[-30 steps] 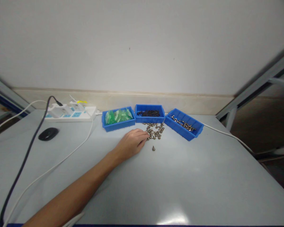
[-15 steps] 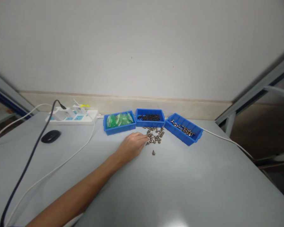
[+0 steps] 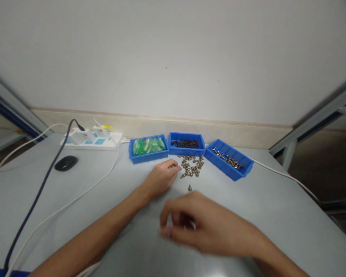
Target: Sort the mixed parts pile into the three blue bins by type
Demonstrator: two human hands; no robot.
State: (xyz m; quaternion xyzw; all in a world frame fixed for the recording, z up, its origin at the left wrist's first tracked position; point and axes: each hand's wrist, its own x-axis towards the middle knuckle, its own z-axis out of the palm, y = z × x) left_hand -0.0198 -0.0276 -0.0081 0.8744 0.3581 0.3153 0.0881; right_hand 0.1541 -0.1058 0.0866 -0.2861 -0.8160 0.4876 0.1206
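Beside a loose pile of small metal screws [image 3: 192, 167] on the table, my left hand [image 3: 160, 177] rests with thumb and forefinger pinched together. Whatever sits in that pinch is too small to make out. My right hand [image 3: 200, 225], smeared by motion, is in the foreground above the table with fingers curled and thumb and forefinger tips close together. A small pale glint shows inside its curl, but I cannot make out what it is. One single screw [image 3: 190, 188] stands apart from the pile, just beyond my right hand.
Behind the pile are three blue bins: one with green plastic bags [image 3: 148, 146], one with black screws [image 3: 185, 144], one with shiny metal parts [image 3: 227, 158]. At left lie a white power strip [image 3: 103, 143], a black mouse [image 3: 66, 163] and cables [image 3: 43, 184].
My right hand has come into view from the lower right. My left hand stays beside the pile, its fingers now drawn slightly back from the screws. The view has shifted a little.
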